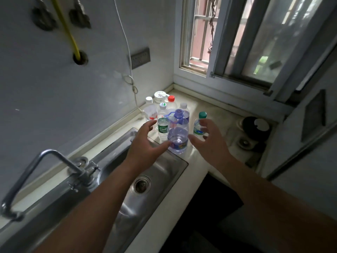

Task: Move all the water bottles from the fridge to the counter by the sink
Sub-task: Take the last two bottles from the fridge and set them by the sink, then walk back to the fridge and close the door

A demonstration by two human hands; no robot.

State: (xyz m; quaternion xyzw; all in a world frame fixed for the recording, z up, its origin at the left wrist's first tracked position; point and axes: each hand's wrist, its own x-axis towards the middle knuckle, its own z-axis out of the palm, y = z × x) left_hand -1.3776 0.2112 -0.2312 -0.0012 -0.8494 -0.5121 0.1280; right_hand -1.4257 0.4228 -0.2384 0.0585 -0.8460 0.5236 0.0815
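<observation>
Water bottles (pixel 165 114) stand clustered on the worktop (pixel 209 106) just beyond the sink (pixel 145 172), the purple-tinted bottle (pixel 178 134) nearest its rim, flanked by the left hand (pixel 145 143) and right hand (pixel 209 141), both spread and empty, likely steadying or just letting go.

clear plastic bottles (pixel 177 136); brushed steel sink (pixel 164 167); matt pale counter (pixel 215 114).

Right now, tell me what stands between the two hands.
In the head view, the large purple-tinted bottle stands between the left hand and right hand, on the counter beside the sink. Neither hand grips it.
</observation>
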